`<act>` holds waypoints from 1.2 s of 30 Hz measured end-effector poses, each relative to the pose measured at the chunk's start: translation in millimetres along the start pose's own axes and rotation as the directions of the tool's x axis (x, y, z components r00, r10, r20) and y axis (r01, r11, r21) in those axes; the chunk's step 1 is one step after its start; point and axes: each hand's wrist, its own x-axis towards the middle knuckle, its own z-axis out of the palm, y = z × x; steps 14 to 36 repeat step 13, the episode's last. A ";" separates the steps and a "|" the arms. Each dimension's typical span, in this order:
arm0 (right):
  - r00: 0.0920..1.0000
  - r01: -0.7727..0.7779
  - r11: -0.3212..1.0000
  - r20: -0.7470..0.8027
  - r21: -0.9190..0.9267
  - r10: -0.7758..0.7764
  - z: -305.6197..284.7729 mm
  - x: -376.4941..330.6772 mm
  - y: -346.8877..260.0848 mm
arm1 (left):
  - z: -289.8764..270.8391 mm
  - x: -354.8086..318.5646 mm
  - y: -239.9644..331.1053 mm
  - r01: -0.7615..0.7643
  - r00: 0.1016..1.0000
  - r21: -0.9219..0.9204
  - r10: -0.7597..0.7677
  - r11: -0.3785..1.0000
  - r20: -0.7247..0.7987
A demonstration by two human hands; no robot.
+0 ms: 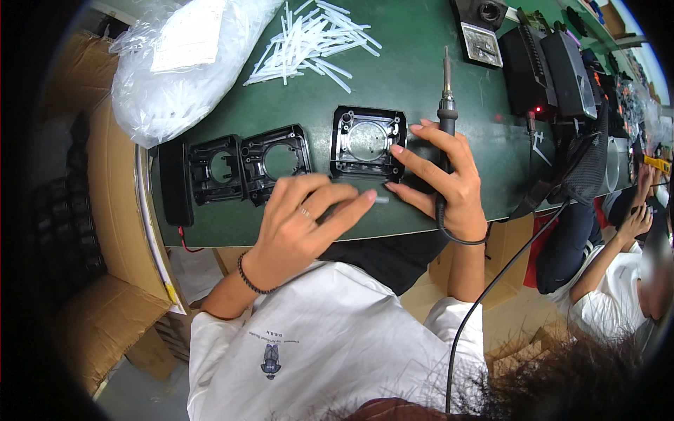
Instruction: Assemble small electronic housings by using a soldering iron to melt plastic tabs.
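My left hand point(298, 219), slightly blurred, has thumb and forefinger pinched on a short translucent plastic tube point(381, 200). It hovers just in front of a square black plastic housing point(341, 165) with a round opening. My right hand point(449, 179) carries a soldering iron point(447, 116) tucked between its fingers, the tip pointing away from me. Fingertips of that same hand rest on the housing's right side. Left of it lie two similar black housings point(306, 144) point(197, 184) and a long black part point(175, 184) with a red wire.
A heap of translucent tubes point(312, 42) and a filled plastic bag point(186, 77) lie at the far left of the green table point(414, 42). Black boxes point(533, 67) stand at right. The iron's cable point(502, 270) hangs across my right side. Another person point(611, 266) sits at far right.
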 end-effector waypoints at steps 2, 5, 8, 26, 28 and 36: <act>1.000 0.002 1.000 -0.002 0.005 -0.002 0.0 -0.5 0.2 | 6.5 8.6 -4.7 -0.008 1.000 0.033 0.008 0.999 0.005; 1.000 -0.006 1.000 0.003 0.009 0.006 -0.9 -0.5 -1.0 | 15.1 12.4 -9.2 -0.029 0.999 0.107 0.026 0.994 0.034; 1.000 -0.017 1.000 0.005 0.008 0.017 -1.5 0.1 -1.7 | 21.5 12.3 -13.8 -0.045 0.998 0.081 0.041 0.996 0.053; 1.000 -0.011 1.000 0.015 0.014 0.011 -1.3 0.9 -0.4 | 25.7 11.0 -22.2 -0.090 0.995 0.090 0.085 0.992 0.056; 1.000 -0.011 1.000 0.015 0.014 0.011 -1.3 0.9 -0.4 | 25.7 11.0 -22.2 -0.090 0.995 0.090 0.085 0.992 0.056; 1.000 -0.011 1.000 0.015 0.014 0.011 -1.3 0.9 -0.4 | 25.7 11.0 -22.2 -0.090 0.995 0.090 0.085 0.992 0.056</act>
